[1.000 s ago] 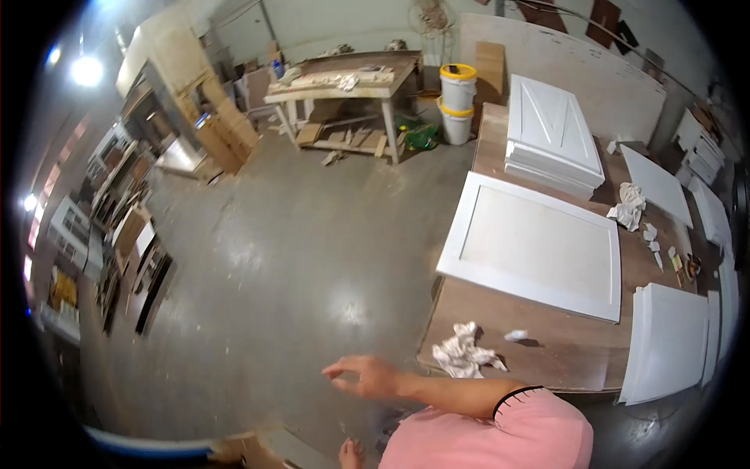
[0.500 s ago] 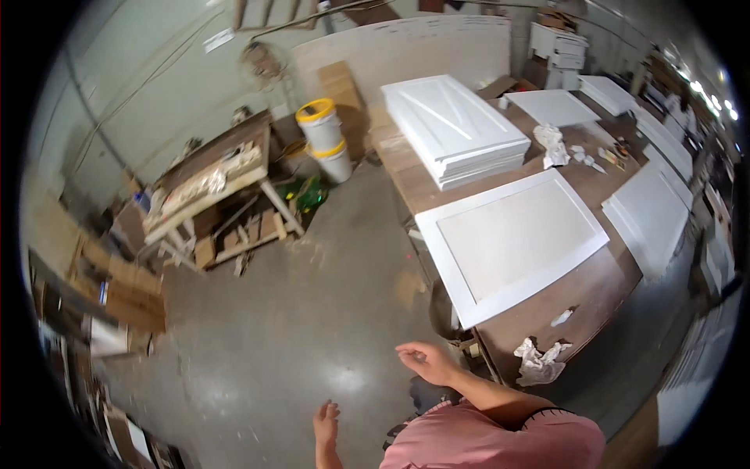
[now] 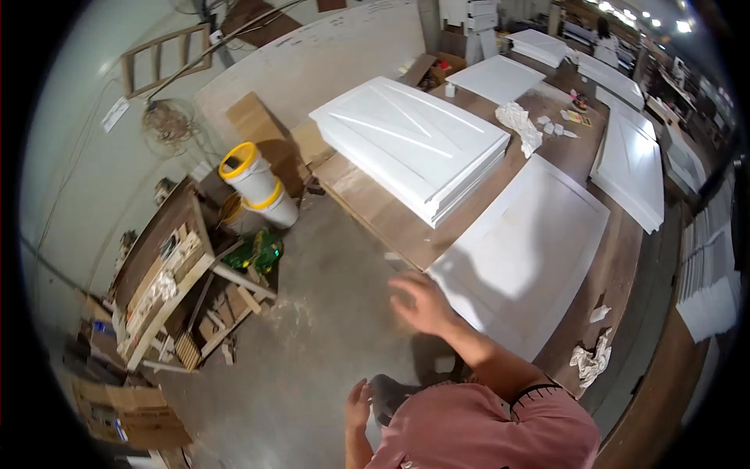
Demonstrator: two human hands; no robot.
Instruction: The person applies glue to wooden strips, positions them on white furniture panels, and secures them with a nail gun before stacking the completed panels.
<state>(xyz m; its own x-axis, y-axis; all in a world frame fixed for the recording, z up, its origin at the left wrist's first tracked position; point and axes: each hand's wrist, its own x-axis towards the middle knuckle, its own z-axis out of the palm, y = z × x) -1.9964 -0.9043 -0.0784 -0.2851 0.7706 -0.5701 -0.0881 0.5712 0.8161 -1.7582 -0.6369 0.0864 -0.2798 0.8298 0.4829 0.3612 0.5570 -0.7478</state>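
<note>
White door panel (image 3: 528, 248) looks stiff, best held by opposite edges, right hand (image 3: 422, 301) and left hand (image 3: 358, 405) hovering empty, unclenched.

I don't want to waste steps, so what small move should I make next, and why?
Probably bring the right hand to the left corner of the nearest panel. That hand looks empty and open, close to that corner in the picture, while the left hand is farther off.
</note>
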